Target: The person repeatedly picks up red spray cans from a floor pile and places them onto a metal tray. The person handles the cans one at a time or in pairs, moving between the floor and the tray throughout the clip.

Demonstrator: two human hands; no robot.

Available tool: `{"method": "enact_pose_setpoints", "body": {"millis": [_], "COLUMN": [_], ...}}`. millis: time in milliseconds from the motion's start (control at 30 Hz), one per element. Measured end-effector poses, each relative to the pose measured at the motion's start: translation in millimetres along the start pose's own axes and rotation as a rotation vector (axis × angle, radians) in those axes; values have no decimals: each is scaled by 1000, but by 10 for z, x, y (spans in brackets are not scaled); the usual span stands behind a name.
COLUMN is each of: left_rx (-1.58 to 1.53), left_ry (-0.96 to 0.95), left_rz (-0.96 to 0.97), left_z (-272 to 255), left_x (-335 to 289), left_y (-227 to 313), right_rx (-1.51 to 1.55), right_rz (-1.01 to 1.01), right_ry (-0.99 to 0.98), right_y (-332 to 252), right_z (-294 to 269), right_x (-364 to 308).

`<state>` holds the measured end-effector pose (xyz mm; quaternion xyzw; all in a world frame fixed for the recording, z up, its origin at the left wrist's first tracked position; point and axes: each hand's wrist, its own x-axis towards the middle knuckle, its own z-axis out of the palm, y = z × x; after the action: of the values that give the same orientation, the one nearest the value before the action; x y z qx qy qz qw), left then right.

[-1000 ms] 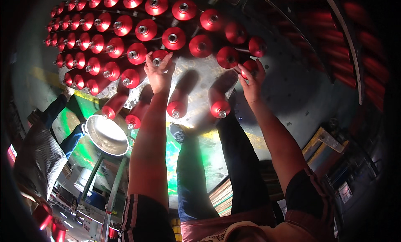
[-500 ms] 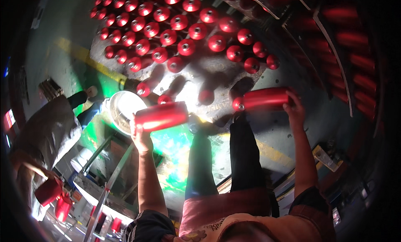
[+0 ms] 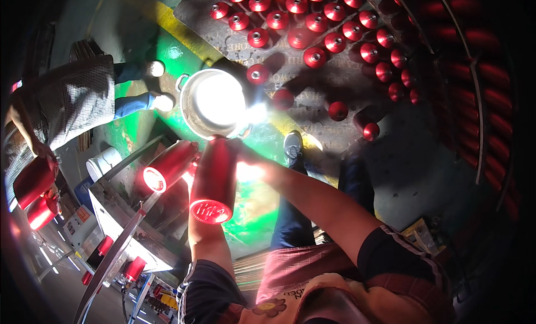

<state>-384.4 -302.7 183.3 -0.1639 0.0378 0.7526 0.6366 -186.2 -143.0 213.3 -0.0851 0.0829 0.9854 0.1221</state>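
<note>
My left hand [image 3: 190, 174] is closed on a red metal cylinder [image 3: 170, 165], tilted with its round base toward the lower left. Much of that hand is hidden behind a second red cylinder [image 3: 214, 176]. My right hand [image 3: 245, 156] reaches across to the left and grips this second one near its upper end, its embossed base facing me. Both cylinders hang side by side just on the near side of a large metal pot [image 3: 186, 113], whose inside is washed out by bright glare.
Many red cylinders [image 3: 314, 57] stand upright on a dark printed mat [image 3: 312, 95] ahead. A rack of red cylinders [image 3: 494, 125] lines the right. At left a co-worker [image 3: 72, 100] holds two red cylinders [image 3: 36, 181]. A white-topped stand [image 3: 120, 229] and a white bucket [image 3: 104, 162] stand nearer.
My view and body have turned left. Both hands keep their cylinders; my right hand has swung from far right across to beside the left one, and the cylinders now tilt base-down near the pot.
</note>
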Motion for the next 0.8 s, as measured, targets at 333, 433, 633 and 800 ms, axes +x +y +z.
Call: {"method": "enact_pose_setpoints", "body": {"millis": [333,433,633,800], "left_rx": [-77,-91,95,921], "left_ry": [-65,-75,321,673], "left_rz": [63,51,116,79], "left_z": [-82,-192,-564,-860], "left_x": [-108,-121,-208,293], "left_y": [161,149,-225,-1269], "right_rx": [165,-148,-477,-1742], "right_rz": [154,63,-73,-365], "right_ry": [129,144,599,823], "right_y": [345,94,-853,-1003], "right_z": [319,-109,-890,-1449], "right_x": [436,58,-1964,-2964]}}
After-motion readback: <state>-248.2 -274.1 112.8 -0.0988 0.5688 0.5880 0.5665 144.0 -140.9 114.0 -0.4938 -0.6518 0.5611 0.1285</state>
